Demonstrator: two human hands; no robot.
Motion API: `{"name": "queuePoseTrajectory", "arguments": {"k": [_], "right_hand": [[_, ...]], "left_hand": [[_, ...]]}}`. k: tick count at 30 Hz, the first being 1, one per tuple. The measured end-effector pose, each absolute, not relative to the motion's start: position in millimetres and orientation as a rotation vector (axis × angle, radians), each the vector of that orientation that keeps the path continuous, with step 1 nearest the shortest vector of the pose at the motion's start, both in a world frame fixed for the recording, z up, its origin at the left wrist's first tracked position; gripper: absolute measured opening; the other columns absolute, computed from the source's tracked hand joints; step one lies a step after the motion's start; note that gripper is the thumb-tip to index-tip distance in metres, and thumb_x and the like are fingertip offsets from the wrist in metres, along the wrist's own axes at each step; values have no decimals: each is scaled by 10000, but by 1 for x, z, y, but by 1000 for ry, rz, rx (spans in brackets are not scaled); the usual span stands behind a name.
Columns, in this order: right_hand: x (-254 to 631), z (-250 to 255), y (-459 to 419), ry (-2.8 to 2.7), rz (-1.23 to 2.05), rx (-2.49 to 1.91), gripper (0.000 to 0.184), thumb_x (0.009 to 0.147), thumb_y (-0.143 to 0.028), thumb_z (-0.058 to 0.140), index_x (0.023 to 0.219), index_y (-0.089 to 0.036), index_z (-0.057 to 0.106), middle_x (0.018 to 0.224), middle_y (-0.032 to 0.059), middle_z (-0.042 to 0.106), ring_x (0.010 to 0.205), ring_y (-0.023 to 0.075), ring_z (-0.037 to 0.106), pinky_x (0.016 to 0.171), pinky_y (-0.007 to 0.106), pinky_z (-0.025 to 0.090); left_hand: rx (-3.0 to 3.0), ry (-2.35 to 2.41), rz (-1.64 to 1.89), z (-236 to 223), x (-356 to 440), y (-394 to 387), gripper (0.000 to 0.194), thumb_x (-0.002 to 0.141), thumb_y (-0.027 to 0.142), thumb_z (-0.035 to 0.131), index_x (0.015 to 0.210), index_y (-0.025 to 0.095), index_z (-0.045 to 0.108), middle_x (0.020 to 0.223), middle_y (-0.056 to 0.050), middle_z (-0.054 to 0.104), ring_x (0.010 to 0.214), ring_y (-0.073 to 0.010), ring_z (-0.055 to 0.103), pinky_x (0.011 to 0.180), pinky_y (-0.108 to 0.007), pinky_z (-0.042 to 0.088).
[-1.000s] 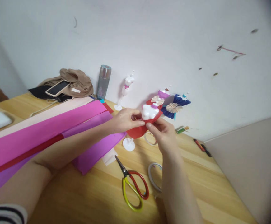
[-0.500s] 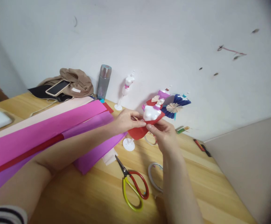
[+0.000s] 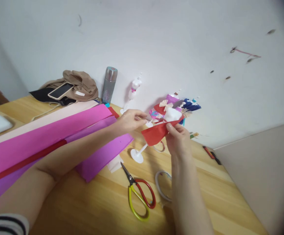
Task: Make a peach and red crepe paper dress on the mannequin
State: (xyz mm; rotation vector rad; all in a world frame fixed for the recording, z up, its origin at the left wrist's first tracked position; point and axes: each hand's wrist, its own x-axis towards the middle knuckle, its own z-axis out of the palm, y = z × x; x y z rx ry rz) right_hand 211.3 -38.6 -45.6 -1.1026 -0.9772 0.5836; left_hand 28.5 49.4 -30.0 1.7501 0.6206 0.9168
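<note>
My right hand (image 3: 178,138) grips a white mini mannequin (image 3: 173,115) together with red paper (image 3: 155,134), thumb in front on the paper. The mannequin leans to the right, its stem and round white base (image 3: 137,156) reaching down to the left. The red paper wraps around its body below the bust, and the left end sticks out loose. Just left of the paper is my left hand (image 3: 133,121), thumb and forefinger slightly apart with nothing visible between them. Scissors (image 3: 131,181) with one red and one yellow handle lie below on the table.
Magenta paper (image 3: 49,142) and purple paper (image 3: 102,156) spread at left. Dressed mannequins with a blue skirt (image 3: 190,104) and cream fans stand behind. A tape roll (image 3: 158,186), a thermos (image 3: 109,85), a phone (image 3: 60,91) and another mannequin (image 3: 135,88) are also there.
My left hand has come off the red paper, leaving its left end loose. My right hand has tilted the mannequin to the right, and its base has shifted slightly.
</note>
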Motion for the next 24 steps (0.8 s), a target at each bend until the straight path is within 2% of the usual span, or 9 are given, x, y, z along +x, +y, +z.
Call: {"name": "queuePoseTrajectory", "arguments": {"k": [3, 7, 11, 16, 24], "right_hand": [[219, -47, -37, -909, 622, -1052, 237, 621, -390, 842, 735, -213, 734, 776, 32, 782, 724, 227, 738, 837, 432, 593], [220, -48, -36, -901, 631, -1041, 239, 622, -405, 840, 728, -215, 742, 795, 40, 786, 744, 231, 737, 825, 423, 590], [219, -51, -35, -926, 467, -1075, 215, 637, -380, 823, 735, -211, 732, 793, 37, 782, 775, 234, 729, 833, 431, 574], [218, -61, -31, -999, 274, -1129, 223, 696, -355, 794, 844, -207, 718, 840, 27, 773, 827, 223, 718, 843, 406, 553], [211, -67, -23, -1005, 342, -1083, 268, 704, -329, 782, 925, -204, 696, 900, 31, 771, 849, 204, 713, 840, 372, 551]], "left_hand": [[1759, 612, 961, -26, 26, 52, 160, 790, 163, 656, 909, 133, 758, 949, -68, 773, 907, -164, 697, 892, -293, 530], [1736, 590, 988, -21, 25, 52, 136, 786, 171, 642, 853, 139, 757, 877, -47, 772, 849, -148, 693, 832, -269, 532], [1725, 638, 976, -20, 24, 54, 133, 778, 174, 640, 834, 128, 752, 836, -50, 763, 799, -140, 677, 791, -263, 523], [1666, 649, 1044, -15, 18, 63, 125, 764, 193, 655, 813, 120, 744, 831, -57, 754, 805, -141, 671, 804, -269, 526], [1648, 688, 1116, 0, 3, 71, 128, 765, 213, 658, 808, 117, 732, 839, -67, 751, 785, -151, 671, 762, -278, 535]]}}
